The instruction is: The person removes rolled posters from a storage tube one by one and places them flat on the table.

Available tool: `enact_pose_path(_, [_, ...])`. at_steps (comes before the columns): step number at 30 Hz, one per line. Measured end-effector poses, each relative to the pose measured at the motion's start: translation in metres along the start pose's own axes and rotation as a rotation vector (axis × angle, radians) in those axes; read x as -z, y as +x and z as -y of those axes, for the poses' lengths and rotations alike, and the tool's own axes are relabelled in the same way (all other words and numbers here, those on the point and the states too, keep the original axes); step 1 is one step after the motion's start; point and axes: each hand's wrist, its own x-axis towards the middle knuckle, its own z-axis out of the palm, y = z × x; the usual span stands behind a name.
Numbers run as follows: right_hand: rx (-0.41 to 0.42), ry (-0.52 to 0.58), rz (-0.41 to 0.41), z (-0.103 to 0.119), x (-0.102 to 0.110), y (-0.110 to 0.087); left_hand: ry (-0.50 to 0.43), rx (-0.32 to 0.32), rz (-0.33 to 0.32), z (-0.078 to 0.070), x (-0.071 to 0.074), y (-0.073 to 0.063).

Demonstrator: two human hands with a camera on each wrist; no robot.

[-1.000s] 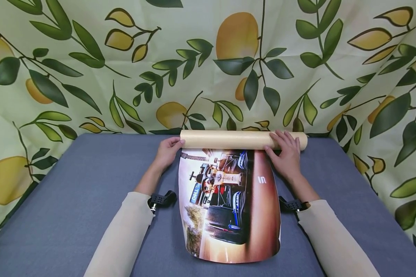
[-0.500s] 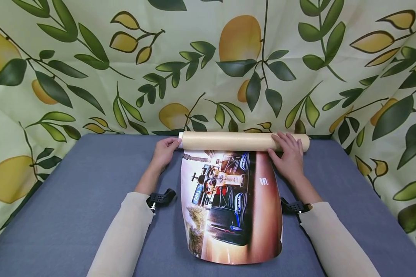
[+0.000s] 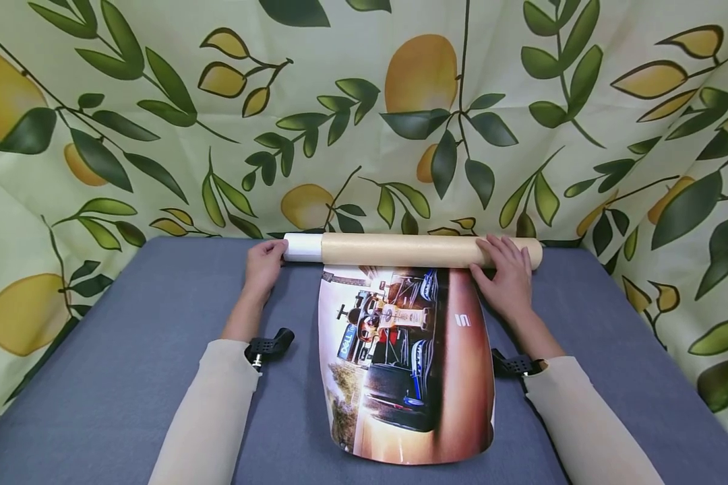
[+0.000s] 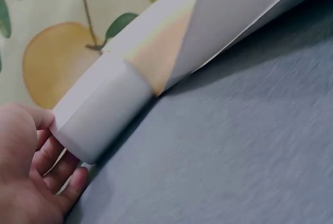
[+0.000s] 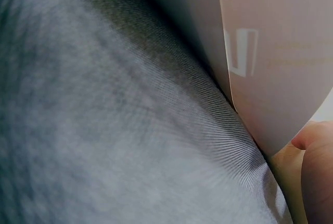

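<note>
A long tan cardboard tube (image 3: 400, 250) lies crosswise at the back of the table. From its left end sticks a white roll (image 3: 303, 247), whose outer end my left hand (image 3: 263, 269) pinches between thumb and fingers. In the left wrist view, the left hand (image 4: 36, 166) holds the rim of that white roll (image 4: 104, 112). My right hand (image 3: 506, 276) grips the tube near its right end, fingers over the top and thumb on the near side. Below the tube, a glossy poster (image 3: 400, 364) of a racing car lies with curled edges; its top edge is hidden at the tube.
The table has a grey-blue cloth (image 3: 158, 350). Behind it hangs a curtain (image 3: 340, 60) printed with fruit and leaves, close to the tube. Black straps with cameras sit on both wrists.
My left hand has moved left, drawing the white roll out of the tube's left end; more of the white shows. The right hand and the poster stay nearly in place.
</note>
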Motion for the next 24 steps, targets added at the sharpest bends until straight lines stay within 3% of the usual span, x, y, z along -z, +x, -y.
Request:
enact_pose_path(11, [0.007,-0.004,0.000,0.001,0.001,-0.002,0.131,-0.028,-0.116,0.000,0.036,0.004])
enact_pose_path(18, [-0.076,-0.024,-0.023,-0.001,0.006,-0.003,0.338,-0.119,-0.107,-0.002,0.032,0.003])
enact_pose_path(21, [-0.124,-0.039,-0.042,-0.003,0.010,-0.002,0.350,-0.147,-0.111,-0.003,0.028,0.002])
enact_pose_path(24, [-0.142,-0.053,-0.045,-0.003,0.011,-0.002,0.334,-0.136,-0.129,0.000,0.030,0.003])
